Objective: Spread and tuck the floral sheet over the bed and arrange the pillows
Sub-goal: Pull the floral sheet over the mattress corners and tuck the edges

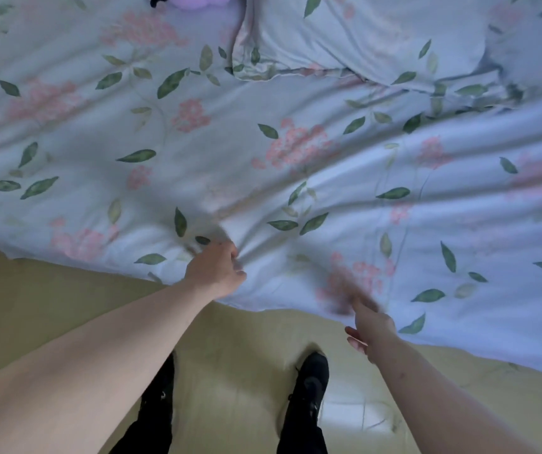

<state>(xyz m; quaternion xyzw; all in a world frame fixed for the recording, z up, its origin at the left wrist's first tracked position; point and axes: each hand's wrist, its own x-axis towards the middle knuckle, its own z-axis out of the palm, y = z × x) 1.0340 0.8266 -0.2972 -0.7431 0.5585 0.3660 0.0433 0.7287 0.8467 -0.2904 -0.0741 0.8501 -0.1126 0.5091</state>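
The floral sheet (263, 165), pale blue with pink flowers and green leaves, covers the bed and hangs over its near edge. My left hand (217, 270) pinches a bunch of the sheet near that edge, and creases fan out from the grip. My right hand (369, 322) is blurred, fingers apart, at the sheet's hem to the right, holding nothing that I can see. A pillow (361, 34) in matching floral fabric lies at the top of the bed, right of centre. Long wrinkles run across the sheet's right half.
A purple and black soft toy (184, 1) peeks in at the top edge. Yellowish floor (66, 290) lies along the bed's near side, where my two black shoes (309, 381) stand.
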